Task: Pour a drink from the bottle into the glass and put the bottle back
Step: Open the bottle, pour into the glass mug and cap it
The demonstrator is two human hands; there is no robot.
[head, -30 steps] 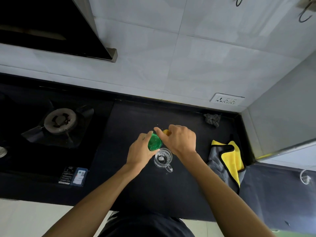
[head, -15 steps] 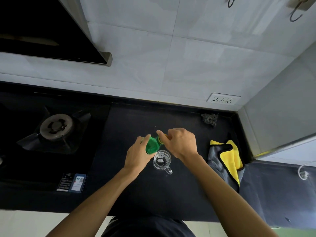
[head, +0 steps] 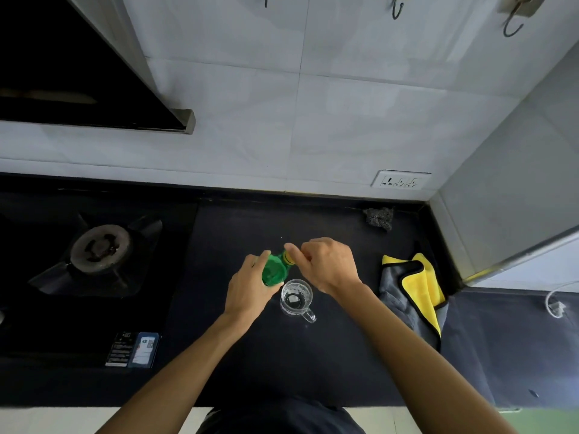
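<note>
So: left hand (head: 250,288) fingers wrap the body of the green plastic bottle (head: 273,272), whose neck leans toward the right-hand fingers. Right hand (head: 329,264) fingertips pinch the yellow screw cap (head: 289,257); this looks like uncapping. Clear glass mug (head: 296,297) stands just below both sets of fingers and looks near empty. To do it well: hold the body firm without squeezing, turn only the cap, and keep the neck up until it's off.
</note>
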